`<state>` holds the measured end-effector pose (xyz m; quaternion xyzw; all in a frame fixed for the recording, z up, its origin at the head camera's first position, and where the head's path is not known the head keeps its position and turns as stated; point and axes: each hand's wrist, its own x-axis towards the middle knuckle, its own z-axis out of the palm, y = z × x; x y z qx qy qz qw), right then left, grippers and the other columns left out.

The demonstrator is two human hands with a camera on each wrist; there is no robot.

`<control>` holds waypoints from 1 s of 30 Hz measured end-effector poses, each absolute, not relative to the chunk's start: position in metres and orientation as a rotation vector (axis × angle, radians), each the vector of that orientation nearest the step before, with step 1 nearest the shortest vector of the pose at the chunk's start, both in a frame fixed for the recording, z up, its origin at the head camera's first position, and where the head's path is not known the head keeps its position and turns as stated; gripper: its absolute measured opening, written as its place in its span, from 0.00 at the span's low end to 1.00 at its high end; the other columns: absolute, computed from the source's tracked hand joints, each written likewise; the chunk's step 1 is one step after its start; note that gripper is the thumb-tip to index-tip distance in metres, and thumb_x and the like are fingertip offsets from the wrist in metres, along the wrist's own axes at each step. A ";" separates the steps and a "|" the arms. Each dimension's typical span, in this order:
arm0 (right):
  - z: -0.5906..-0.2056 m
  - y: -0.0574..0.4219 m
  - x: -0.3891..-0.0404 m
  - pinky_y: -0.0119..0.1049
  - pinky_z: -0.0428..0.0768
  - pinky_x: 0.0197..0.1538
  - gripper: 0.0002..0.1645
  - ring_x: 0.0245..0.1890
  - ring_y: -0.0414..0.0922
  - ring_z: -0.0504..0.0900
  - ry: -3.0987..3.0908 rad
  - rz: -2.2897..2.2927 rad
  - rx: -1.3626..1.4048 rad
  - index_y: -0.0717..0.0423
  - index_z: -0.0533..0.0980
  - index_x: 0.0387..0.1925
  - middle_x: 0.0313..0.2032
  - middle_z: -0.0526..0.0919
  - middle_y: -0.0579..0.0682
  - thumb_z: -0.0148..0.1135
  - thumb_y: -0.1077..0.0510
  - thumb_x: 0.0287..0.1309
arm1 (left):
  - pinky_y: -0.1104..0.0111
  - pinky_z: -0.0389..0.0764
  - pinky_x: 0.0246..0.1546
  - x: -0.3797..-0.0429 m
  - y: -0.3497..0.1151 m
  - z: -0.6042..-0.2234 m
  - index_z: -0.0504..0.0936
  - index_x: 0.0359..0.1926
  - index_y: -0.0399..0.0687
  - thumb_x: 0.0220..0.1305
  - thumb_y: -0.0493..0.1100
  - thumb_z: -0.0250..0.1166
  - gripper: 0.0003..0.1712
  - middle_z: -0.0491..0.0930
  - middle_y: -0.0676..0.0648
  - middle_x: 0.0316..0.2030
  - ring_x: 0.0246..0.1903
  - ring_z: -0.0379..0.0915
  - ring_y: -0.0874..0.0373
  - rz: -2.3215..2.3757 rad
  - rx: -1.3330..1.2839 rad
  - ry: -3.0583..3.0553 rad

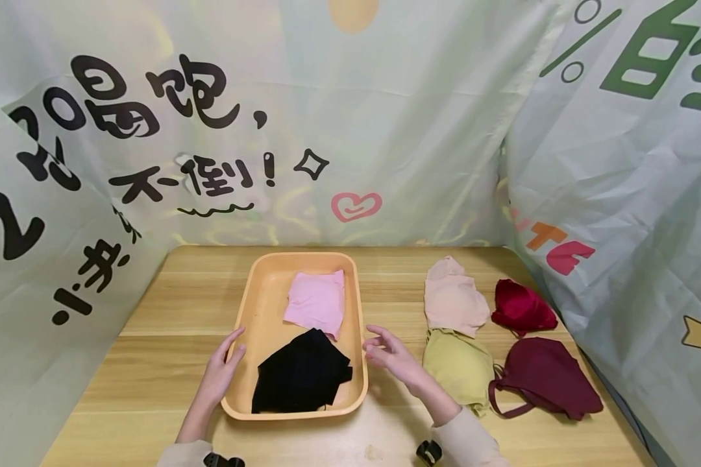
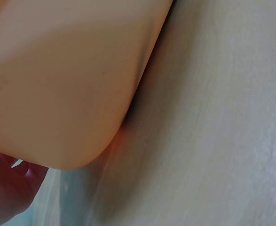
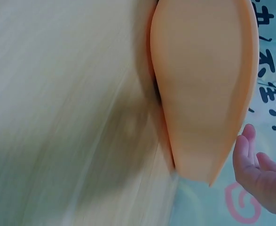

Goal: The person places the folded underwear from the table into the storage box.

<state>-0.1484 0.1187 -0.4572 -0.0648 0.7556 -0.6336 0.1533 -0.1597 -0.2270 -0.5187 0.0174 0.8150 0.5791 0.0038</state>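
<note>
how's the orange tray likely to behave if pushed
The tray looks stiff, judging by its even rim. Wide and low, it probably won't tip. The pink cloth and black cloth lying inside might slide.

L forearm point(image 1: 195, 415) and R forearm point(image 1: 441, 399) extended fwd, angled inward; hands well apart at approx. same reach. L hand point(image 1: 223, 368): fingers straight, thumb set apart; partly hidden in L-wrist view. R hand point(image 1: 394, 357): fingers spread, slightly bent, tips twd L. L sleeve point(image 1: 182, 454) and R sleeve point(image 1: 467, 446) lt-coloured, skin bare beyond cuffs.
</note>
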 end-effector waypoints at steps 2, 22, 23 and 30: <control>-0.456 0.124 -0.148 0.54 0.71 0.54 0.33 0.47 0.58 0.75 2.167 -1.815 -0.168 0.69 0.55 0.63 0.49 0.70 0.68 0.51 0.57 0.63 | 0.45 0.44 0.64 -0.160 -0.227 -0.519 0.59 0.65 0.40 0.69 0.45 0.48 0.27 0.51 0.35 0.67 0.67 0.38 0.38 1.816 0.054 2.550; -0.462 0.179 -0.140 0.52 0.72 0.52 0.39 0.49 0.61 0.73 2.307 -1.823 0.132 0.67 0.43 0.67 0.50 0.70 0.68 0.50 0.63 0.61 | 0.45 0.45 0.64 -0.159 -0.227 -0.517 0.59 0.66 0.41 0.70 0.46 0.48 0.27 0.50 0.35 0.67 0.67 0.38 0.38 1.810 0.048 2.536; -0.462 0.182 -0.140 0.51 0.73 0.51 0.39 0.49 0.60 0.73 2.328 -1.812 0.148 0.67 0.43 0.67 0.50 0.70 0.68 0.50 0.63 0.61 | 0.45 0.45 0.64 -0.159 -0.227 -0.517 0.59 0.66 0.41 0.69 0.46 0.48 0.27 0.50 0.35 0.67 0.67 0.38 0.38 1.811 0.045 2.537; -0.460 0.206 -0.141 0.49 0.72 0.51 0.38 0.53 0.61 0.69 2.486 -1.648 0.224 0.68 0.45 0.66 0.52 0.68 0.70 0.50 0.58 0.63 | 0.46 0.45 0.64 -0.159 -0.226 -0.515 0.58 0.66 0.41 0.70 0.45 0.48 0.27 0.50 0.36 0.68 0.67 0.37 0.39 1.812 0.041 2.533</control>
